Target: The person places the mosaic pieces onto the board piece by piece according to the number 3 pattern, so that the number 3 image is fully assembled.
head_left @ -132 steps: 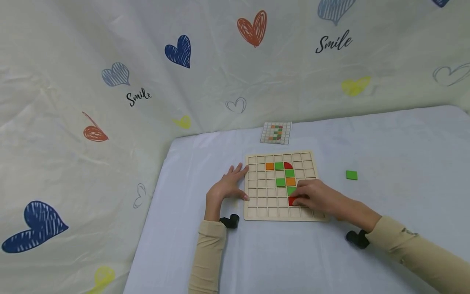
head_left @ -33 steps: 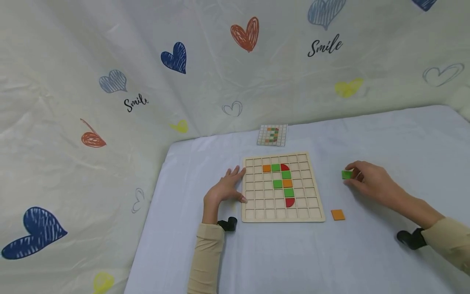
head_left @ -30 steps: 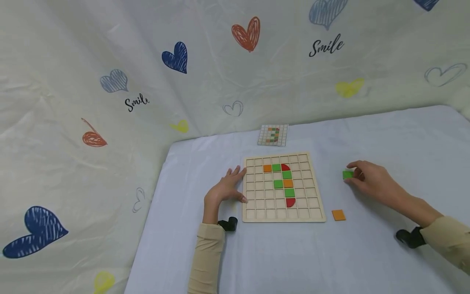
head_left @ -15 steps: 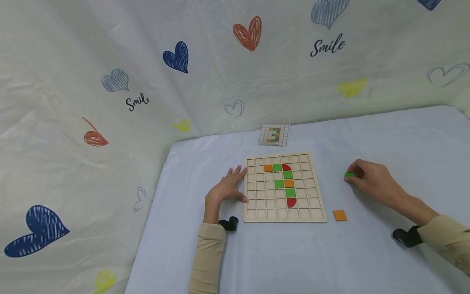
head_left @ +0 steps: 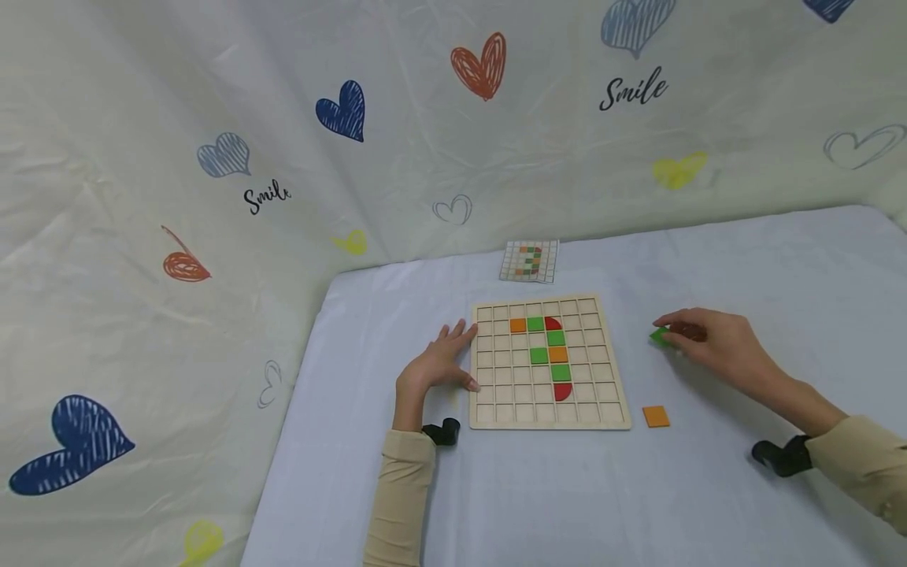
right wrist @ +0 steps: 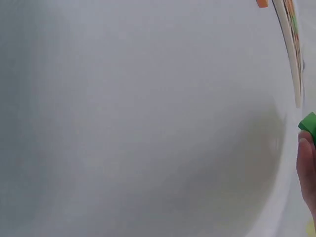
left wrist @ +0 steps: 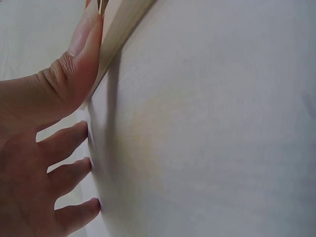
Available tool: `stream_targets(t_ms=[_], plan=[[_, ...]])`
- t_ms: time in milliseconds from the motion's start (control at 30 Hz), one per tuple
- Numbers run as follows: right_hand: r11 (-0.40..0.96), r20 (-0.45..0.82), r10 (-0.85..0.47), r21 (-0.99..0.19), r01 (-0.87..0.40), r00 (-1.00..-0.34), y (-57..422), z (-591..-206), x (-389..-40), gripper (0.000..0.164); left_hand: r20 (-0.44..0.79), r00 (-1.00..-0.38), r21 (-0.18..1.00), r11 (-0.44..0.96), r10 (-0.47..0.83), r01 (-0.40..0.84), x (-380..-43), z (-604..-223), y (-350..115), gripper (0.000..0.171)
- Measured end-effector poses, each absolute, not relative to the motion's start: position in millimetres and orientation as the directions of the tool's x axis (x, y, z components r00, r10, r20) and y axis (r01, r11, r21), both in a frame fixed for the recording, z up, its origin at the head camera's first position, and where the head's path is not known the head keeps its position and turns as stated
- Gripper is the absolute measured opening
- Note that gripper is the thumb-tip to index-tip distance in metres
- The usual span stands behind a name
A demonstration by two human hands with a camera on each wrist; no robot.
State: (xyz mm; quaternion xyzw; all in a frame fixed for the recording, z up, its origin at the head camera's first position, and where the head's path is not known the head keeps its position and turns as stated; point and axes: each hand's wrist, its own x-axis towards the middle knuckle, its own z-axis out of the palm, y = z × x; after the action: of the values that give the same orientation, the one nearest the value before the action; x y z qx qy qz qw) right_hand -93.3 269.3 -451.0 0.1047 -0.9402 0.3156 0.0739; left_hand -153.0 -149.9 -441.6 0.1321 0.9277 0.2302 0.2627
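Observation:
Between the thumb and fingers of my right hand is a green square tile, pinched and lifted off the cloth. The right wrist view catches only the green tile and a fingertip at its right edge. My left hand lies with spread fingers at the left edge of the wooden grid board, thumb and fingertips touching its rim. Set in the board are orange, green and red tiles, the red ones rounded at one corner. A loose orange tile lies right of the board.
Behind the board lies a pattern card printed with a coloured grid. A white cloth covers the table. A curtain with hearts hangs along the back and left. Black devices are strapped at both wrists.
Since the earliest frame, my right hand has left the red tile in the board and taken the green tile from the cloth. Lately the tile has turned in the fingers. My left hand stays put.

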Motion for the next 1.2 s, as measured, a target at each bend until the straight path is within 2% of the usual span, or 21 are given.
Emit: stream_targets(t_ms=[67, 400, 633, 867, 1200], plan=[[0.762, 0.177, -0.148, -0.607, -0.226, -0.973, 268, -451, -93, 0.020, -0.426, -0.828, 0.496, 0.860, 0.364, 0.123, -153, -441, -150, 0.110], [0.695, 0.057, -0.210, -0.693, -0.190, -0.976, 257, -452, -92, 0.039, -0.431, -0.826, 0.493, 0.862, 0.364, 0.123, -152, -441, -150, 0.110], [0.658, 0.009, -0.264, -0.729, -0.187, -0.965, 243, -446, -89, 0.035, -0.430, -0.825, 0.491, 0.862, 0.366, 0.127, -152, -441, -150, 0.110], [0.634, 0.055, -0.387, -0.709, -0.309, -0.920, 226, -446, -86, 0.029, -0.432, -0.824, 0.507, 0.854, 0.368, 0.115, -152, -441, -150, 0.110], [0.597, 0.012, -0.509, -0.715, -0.364, -0.861, 198, -447, -81, 0.026, -0.434, -0.824, 0.504, 0.856, 0.365, 0.114, -154, -441, -149, 0.110]])
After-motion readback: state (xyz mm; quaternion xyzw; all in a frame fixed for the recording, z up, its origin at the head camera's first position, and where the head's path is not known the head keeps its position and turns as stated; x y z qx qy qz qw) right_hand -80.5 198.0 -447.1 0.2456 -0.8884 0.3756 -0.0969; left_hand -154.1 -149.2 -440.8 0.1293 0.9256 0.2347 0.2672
